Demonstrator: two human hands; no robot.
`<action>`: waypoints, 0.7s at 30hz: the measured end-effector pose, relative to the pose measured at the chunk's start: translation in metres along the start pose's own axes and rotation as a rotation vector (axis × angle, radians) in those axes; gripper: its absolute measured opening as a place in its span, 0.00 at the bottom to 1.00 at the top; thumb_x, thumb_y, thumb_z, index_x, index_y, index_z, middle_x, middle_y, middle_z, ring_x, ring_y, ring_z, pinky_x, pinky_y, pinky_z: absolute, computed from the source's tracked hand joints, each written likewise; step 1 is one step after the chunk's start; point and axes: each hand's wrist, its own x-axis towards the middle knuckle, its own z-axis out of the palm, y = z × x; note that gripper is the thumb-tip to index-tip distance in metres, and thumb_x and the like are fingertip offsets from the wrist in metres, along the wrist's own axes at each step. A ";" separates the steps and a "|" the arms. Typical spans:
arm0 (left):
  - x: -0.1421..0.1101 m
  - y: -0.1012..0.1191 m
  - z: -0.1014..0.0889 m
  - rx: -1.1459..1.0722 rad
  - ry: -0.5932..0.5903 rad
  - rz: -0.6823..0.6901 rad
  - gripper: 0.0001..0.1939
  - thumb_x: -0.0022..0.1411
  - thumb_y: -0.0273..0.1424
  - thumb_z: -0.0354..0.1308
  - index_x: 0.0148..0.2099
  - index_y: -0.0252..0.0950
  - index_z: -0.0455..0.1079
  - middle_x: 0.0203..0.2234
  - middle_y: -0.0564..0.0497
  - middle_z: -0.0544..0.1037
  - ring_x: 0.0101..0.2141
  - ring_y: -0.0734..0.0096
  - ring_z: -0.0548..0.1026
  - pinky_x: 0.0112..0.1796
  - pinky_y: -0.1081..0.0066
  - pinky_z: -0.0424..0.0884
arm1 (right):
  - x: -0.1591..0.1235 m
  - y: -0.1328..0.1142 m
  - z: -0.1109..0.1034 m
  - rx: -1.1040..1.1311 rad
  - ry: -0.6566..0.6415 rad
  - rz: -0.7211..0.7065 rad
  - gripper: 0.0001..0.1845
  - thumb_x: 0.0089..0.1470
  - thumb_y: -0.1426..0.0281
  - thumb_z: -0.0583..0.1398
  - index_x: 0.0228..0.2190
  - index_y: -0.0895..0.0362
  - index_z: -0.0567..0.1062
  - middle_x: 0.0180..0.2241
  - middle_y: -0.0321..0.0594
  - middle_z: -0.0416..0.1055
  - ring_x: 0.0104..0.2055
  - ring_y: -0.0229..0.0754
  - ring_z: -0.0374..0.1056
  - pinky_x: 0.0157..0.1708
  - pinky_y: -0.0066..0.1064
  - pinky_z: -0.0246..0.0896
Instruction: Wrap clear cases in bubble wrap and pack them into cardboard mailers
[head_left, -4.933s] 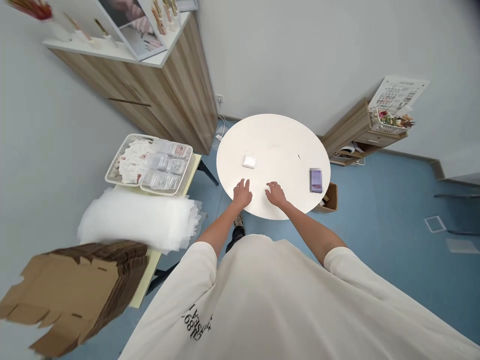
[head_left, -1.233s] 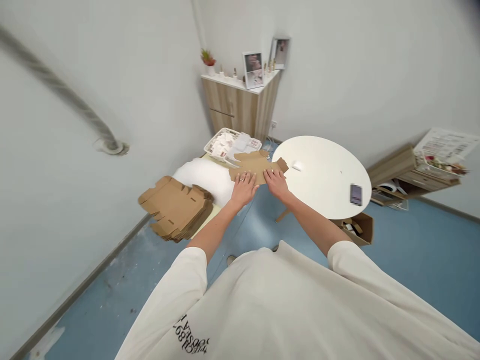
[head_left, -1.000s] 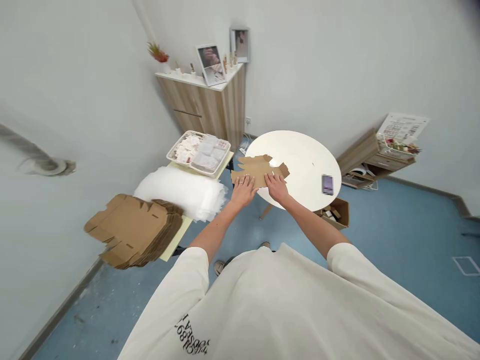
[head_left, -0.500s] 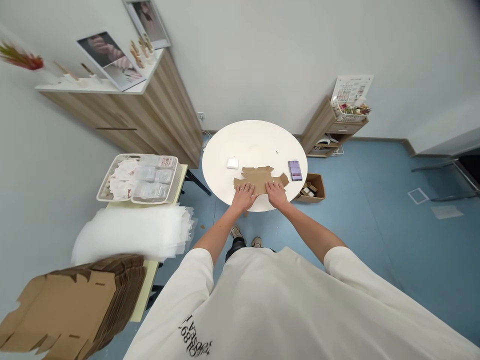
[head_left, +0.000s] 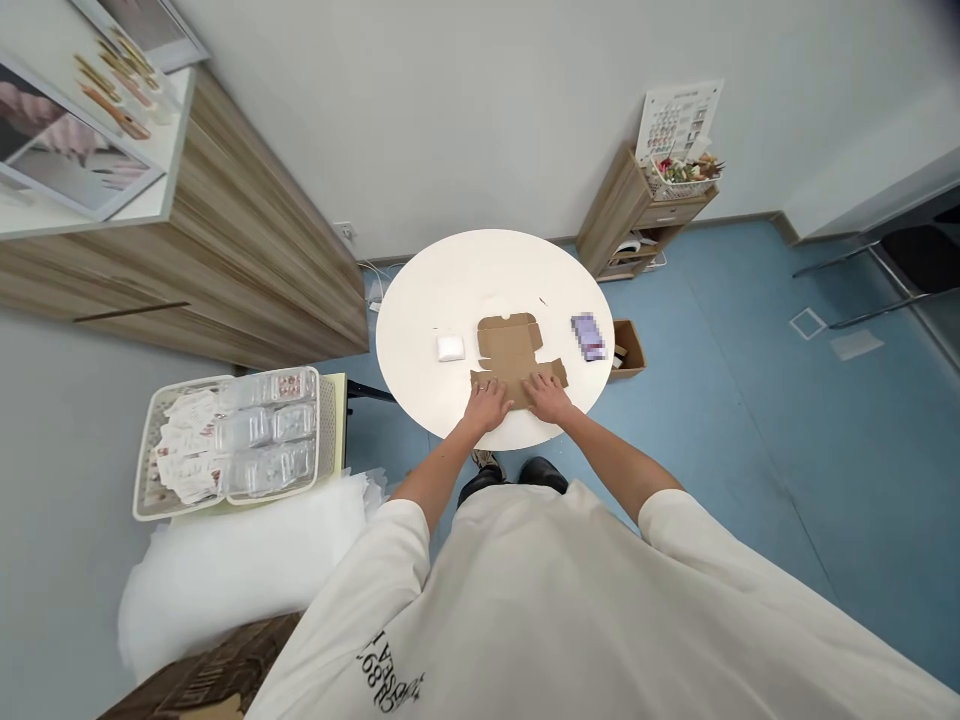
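A flat die-cut cardboard box blank (head_left: 510, 350) lies on the round white table (head_left: 465, 275), near the table's edge closest to me. My left hand (head_left: 487, 405) rests palm down on the blank's near left part. My right hand (head_left: 547, 398) presses on its near right part, with the fingers spread. Neither hand grips it. To the left of the blank sits a small white block (head_left: 450, 348). A purple object (head_left: 589, 337), blurred in the picture, lies to its right.
A wire tray of clear packets and paper slips (head_left: 232, 445) and a heap of white plastic sheets (head_left: 240, 570) stand on a yellow table at lower left. A wooden cabinet (head_left: 187, 270) stands behind. A cardboard box (head_left: 628, 347) sits on the blue floor.
The blank, absent from the table at first, now lies on it, further in and flatter, its far panel showing. My hands stay on it. The view has tilted, and the stack at lower left has mostly left the frame.
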 end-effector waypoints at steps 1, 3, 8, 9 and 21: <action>0.002 -0.003 0.004 0.005 -0.021 0.013 0.31 0.74 0.44 0.44 0.71 0.33 0.55 0.68 0.35 0.60 0.67 0.47 0.59 0.66 0.48 0.50 | 0.003 0.001 0.005 0.014 -0.036 -0.010 0.45 0.60 0.56 0.56 0.71 0.58 0.49 0.72 0.57 0.46 0.71 0.62 0.44 0.65 0.53 0.39; 0.005 -0.008 0.011 0.019 -0.053 0.040 0.31 0.72 0.41 0.49 0.71 0.32 0.54 0.68 0.33 0.59 0.67 0.46 0.59 0.66 0.49 0.50 | 0.008 0.003 0.014 0.038 -0.086 -0.014 0.49 0.58 0.54 0.59 0.72 0.58 0.47 0.73 0.57 0.43 0.73 0.61 0.40 0.67 0.52 0.37; 0.015 -0.010 0.024 0.031 -0.110 0.078 0.34 0.67 0.37 0.57 0.70 0.31 0.54 0.69 0.32 0.56 0.67 0.45 0.57 0.65 0.51 0.52 | 0.017 0.013 0.026 0.060 -0.144 0.004 0.49 0.57 0.58 0.62 0.71 0.59 0.49 0.73 0.59 0.41 0.74 0.61 0.39 0.68 0.50 0.38; 0.016 -0.010 0.026 0.026 -0.118 0.076 0.33 0.67 0.36 0.57 0.70 0.32 0.54 0.70 0.32 0.56 0.68 0.45 0.57 0.65 0.51 0.52 | 0.018 0.016 0.027 0.058 -0.150 0.004 0.48 0.57 0.59 0.62 0.71 0.59 0.49 0.73 0.59 0.41 0.74 0.61 0.40 0.68 0.49 0.39; 0.030 -0.020 0.023 -0.012 -0.182 -0.077 0.32 0.65 0.36 0.58 0.68 0.39 0.56 0.69 0.35 0.55 0.67 0.45 0.55 0.63 0.45 0.51 | 0.043 0.039 0.015 0.101 -0.162 -0.093 0.40 0.59 0.58 0.62 0.67 0.57 0.59 0.72 0.56 0.44 0.71 0.62 0.45 0.62 0.50 0.53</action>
